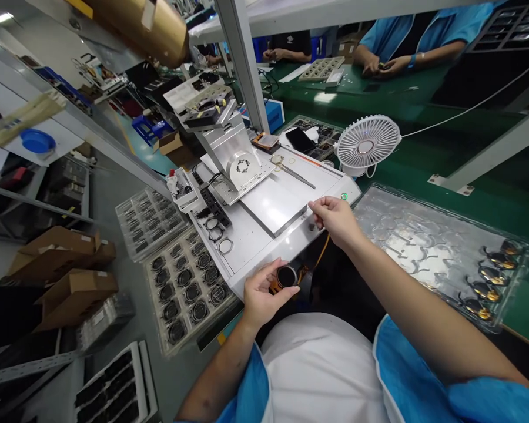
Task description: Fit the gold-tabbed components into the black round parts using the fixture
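My left hand (264, 294) holds a round, black-faced watch module (286, 276) by its silver rim, close to my body. Something orange shows at its edge. My right hand (332, 217) is raised over the front edge of the white machine (268, 205), thumb and fingertips pinched together. Whatever sits in that pinch, if anything, cannot be made out. A pair of tweezers (297, 174) lies on the machine top beyond this hand. Several thin rings (225, 245) rest at the machine's left side.
Left of the machine stands a tray of round parts (184, 276); on the right, a clear plastic tray (405, 235) holds several watch-like pieces (485, 291). A white fan (368, 144) and a metal bracket (233, 158) rise behind. Co-workers' hands (385, 66) are across the green bench.
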The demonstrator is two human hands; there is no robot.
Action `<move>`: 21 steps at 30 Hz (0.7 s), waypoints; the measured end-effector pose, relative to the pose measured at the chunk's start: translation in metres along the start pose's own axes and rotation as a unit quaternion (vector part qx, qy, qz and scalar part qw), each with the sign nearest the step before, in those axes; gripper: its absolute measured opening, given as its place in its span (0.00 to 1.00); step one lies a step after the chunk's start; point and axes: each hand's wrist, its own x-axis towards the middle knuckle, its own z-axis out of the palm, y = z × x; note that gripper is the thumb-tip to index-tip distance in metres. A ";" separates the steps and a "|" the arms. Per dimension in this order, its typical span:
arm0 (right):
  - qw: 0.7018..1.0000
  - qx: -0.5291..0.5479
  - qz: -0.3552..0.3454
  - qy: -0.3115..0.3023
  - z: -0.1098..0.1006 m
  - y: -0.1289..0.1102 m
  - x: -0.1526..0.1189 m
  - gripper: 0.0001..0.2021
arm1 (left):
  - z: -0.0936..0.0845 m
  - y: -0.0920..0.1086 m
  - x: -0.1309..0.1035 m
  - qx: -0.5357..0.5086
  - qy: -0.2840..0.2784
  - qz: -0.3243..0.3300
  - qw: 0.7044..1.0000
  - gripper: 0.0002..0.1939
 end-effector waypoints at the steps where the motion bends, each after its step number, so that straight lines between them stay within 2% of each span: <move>1: 1.000 -0.006 -0.008 -0.027 0.000 0.002 -0.011 0.21 | 0.000 -0.001 -0.001 0.015 0.002 0.011 1.000 0.34; 3: 0.993 -0.033 0.009 -0.113 0.000 0.006 -0.037 0.22 | 0.002 -0.001 -0.002 0.043 0.004 0.025 0.999 0.37; 5: 0.977 -0.063 0.058 -0.196 0.002 0.012 -0.063 0.23 | 0.003 -0.001 -0.002 0.067 0.004 0.033 0.997 0.39; 7: 0.964 -0.075 0.096 -0.237 0.005 0.017 -0.083 0.23 | 0.003 -0.001 -0.002 0.084 -0.001 0.043 0.996 0.40; 11: 0.964 -0.073 0.111 -0.231 0.011 0.026 -0.099 0.23 | 0.003 -0.001 -0.003 0.108 -0.008 0.061 0.992 0.39; 21: 0.969 -0.094 0.082 -0.215 0.013 0.028 -0.100 0.20 | 0.001 0.002 -0.005 0.116 0.002 0.059 0.991 0.37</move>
